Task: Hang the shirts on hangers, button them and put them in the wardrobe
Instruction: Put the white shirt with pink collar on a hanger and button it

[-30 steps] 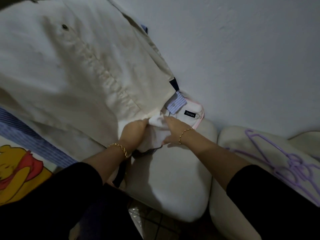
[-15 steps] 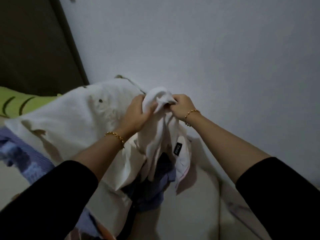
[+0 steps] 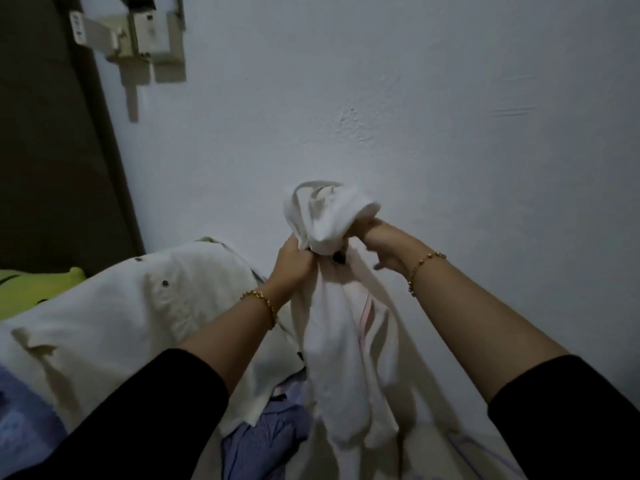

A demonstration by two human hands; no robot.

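Two black sleeves (image 3: 571, 417) are seen nearest, one at each lower corner, with the forearms left bare. Between them a crumpled blue-purple garment (image 3: 273, 434) is lain beside a cream shirt (image 3: 121, 317) with dark buttons, which is spread flat on the left. A gold bracelet (image 3: 265, 303) is worn on the left wrist and another on the right. Further out, a white shirt (image 3: 332, 341) is held up in front of the wall (image 3: 415, 116), its length hanging down between the arms. Its bunched top is gripped from the left by the left hand (image 3: 294, 261) and clutched from the right by the right hand (image 3: 384, 247), fingers curled into the cloth. A green cushion (image 3: 31, 289) is seen at the left edge, a dark panel (image 3: 52, 150) behind it, and a pale fitting (image 3: 138, 32) is fixed high on the wall.
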